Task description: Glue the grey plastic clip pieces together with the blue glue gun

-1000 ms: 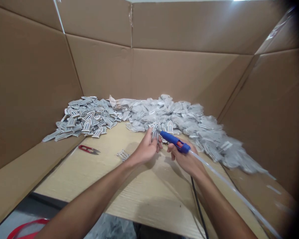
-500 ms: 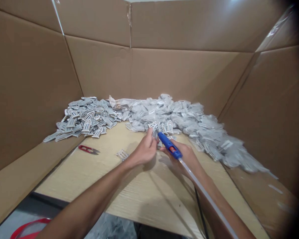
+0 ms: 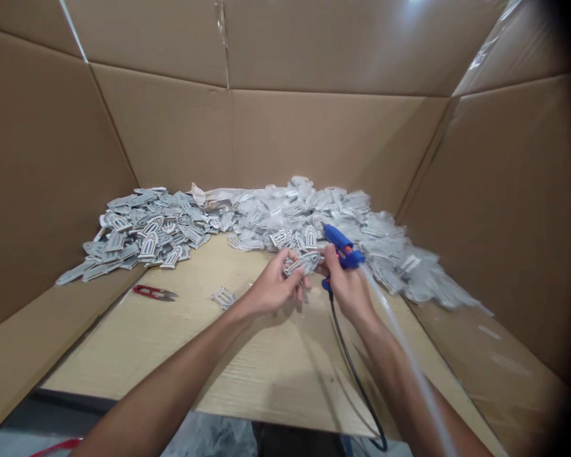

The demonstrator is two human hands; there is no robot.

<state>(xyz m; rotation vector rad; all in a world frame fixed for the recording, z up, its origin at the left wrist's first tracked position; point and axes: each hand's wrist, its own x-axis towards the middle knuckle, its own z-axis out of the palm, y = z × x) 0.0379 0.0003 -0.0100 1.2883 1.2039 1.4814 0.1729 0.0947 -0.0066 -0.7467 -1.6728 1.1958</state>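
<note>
My left hand grips a small grey arched window-shaped piece above the middle of the table. In my right hand is a blue glue gun, its nozzle pointing up and away to the left, apart from the piece. A clear glue stick trails from the gun's rear, and a black cord hangs from its handle. The fingertips of my right hand are close to the piece's right end; whether they touch it I cannot tell. Another window-shaped piece lies on the table left of my hands.
Red thread snips lie on the wooden table. A heap of loose grey pieces stands back left; a long heap of plastic-wrapped ones spreads along the back and right. Cardboard walls enclose the back and sides.
The glue gun has swung up and right, away from the piece. My left hand has turned the piece to lie flatter, and my right hand's fingers have come near it. The view has shifted slightly right.
</note>
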